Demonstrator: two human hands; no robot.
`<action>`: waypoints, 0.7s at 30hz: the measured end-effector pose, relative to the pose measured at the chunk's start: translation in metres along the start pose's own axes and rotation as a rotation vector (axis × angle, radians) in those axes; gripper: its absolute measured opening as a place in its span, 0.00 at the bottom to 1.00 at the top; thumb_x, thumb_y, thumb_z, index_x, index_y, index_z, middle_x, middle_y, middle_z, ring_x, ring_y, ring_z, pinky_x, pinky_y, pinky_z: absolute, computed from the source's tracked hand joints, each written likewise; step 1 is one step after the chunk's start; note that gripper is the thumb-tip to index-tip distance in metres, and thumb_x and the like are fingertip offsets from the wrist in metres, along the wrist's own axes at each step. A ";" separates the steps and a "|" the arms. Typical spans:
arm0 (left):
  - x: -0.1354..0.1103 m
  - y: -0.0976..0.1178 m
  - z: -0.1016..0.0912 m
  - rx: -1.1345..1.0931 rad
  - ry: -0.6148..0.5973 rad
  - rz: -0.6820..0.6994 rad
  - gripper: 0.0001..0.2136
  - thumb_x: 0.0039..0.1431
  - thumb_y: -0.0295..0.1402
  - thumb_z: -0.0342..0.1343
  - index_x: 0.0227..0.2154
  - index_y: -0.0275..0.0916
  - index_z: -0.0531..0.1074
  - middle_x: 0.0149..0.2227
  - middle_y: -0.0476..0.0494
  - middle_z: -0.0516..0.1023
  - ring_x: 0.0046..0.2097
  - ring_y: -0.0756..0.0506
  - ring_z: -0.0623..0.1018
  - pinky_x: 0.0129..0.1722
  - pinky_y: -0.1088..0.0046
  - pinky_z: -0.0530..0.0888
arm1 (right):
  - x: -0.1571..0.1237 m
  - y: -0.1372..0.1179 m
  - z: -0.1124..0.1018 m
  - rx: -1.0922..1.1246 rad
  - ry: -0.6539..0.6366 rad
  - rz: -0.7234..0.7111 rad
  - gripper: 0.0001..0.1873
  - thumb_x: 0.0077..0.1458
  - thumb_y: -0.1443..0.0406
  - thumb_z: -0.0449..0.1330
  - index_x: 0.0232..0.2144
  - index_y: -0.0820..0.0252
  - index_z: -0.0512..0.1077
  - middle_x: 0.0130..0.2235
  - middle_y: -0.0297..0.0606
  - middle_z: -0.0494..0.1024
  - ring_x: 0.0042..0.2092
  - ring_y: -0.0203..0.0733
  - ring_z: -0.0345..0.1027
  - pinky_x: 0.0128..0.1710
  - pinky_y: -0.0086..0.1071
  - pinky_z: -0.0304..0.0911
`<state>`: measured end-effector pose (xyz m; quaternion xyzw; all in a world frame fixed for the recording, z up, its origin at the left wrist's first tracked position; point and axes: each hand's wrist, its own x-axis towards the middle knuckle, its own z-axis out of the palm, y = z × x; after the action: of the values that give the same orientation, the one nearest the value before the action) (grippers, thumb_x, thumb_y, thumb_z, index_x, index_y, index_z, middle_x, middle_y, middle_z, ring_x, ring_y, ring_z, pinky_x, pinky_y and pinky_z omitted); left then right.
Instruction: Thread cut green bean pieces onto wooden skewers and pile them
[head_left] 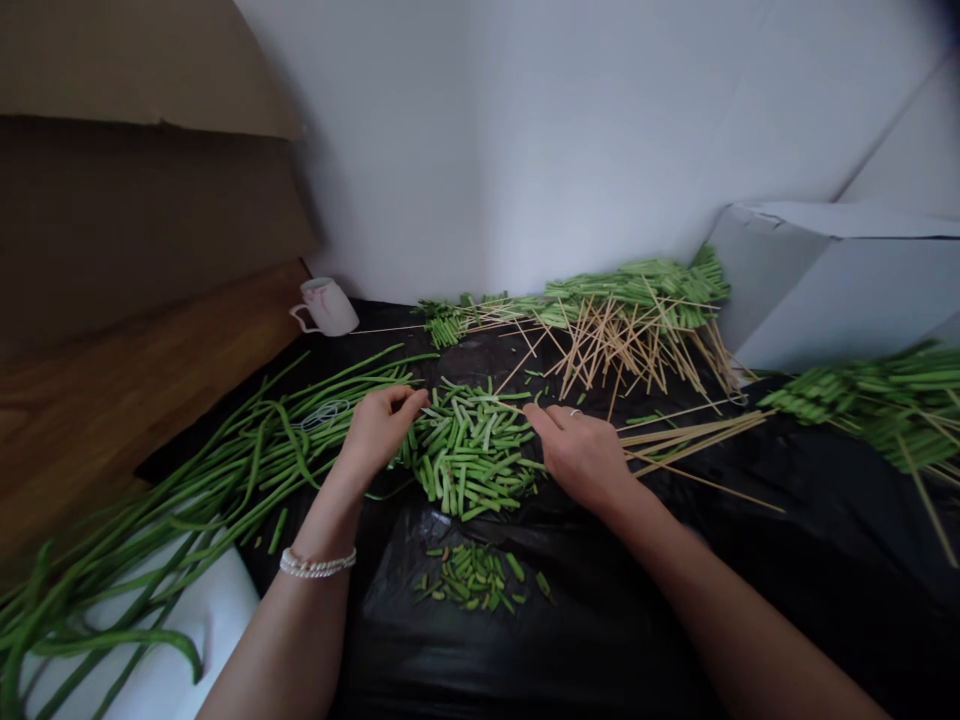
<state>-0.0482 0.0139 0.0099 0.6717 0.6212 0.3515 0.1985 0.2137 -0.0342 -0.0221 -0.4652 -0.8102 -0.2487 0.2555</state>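
My left hand [381, 425] rests at the left edge of a heap of cut green bean pieces [469, 455], its fingers pinched on a bean piece at the heap's top. My right hand [577, 452] lies at the heap's right edge, fingers curled, holding a thin wooden skewer [679, 432] that runs off to the right. A bracelet of pale beads circles my left wrist. Both hands sit low over a black plastic sheet [750, 620].
Long uncut beans [187, 490] sprawl at the left. Skewered bean bundles [637, 300] lie at the back, more [885, 395] at the right. Small bean scraps [476, 580] lie near me. A white mug [324, 306] stands by the wall; a white box [832, 285] is at right.
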 end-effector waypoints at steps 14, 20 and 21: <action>-0.008 -0.003 -0.010 0.724 -0.193 -0.153 0.16 0.49 0.49 0.57 0.31 0.42 0.77 0.35 0.38 0.80 0.37 0.37 0.76 0.31 0.68 0.65 | 0.000 0.000 0.000 0.003 -0.021 0.003 0.17 0.55 0.74 0.51 0.46 0.63 0.71 0.30 0.35 0.75 0.30 0.36 0.65 0.28 0.31 0.51; -0.006 -0.003 0.000 0.475 -0.176 0.055 0.10 0.52 0.37 0.57 0.34 0.42 0.79 0.38 0.42 0.79 0.38 0.42 0.76 0.36 0.70 0.67 | 0.000 0.000 0.001 -0.003 -0.008 0.005 0.17 0.55 0.73 0.51 0.46 0.63 0.71 0.29 0.35 0.74 0.30 0.36 0.64 0.28 0.31 0.51; -0.006 -0.001 0.003 0.388 -0.150 0.097 0.10 0.52 0.37 0.57 0.35 0.41 0.79 0.38 0.42 0.79 0.37 0.43 0.76 0.38 0.70 0.68 | 0.000 -0.001 0.001 -0.003 -0.002 0.005 0.17 0.55 0.74 0.51 0.46 0.63 0.71 0.29 0.34 0.74 0.30 0.36 0.64 0.28 0.31 0.51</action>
<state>-0.0464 0.0086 0.0057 0.7507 0.6275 0.1838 0.0940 0.2130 -0.0341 -0.0234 -0.4679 -0.8090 -0.2485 0.2546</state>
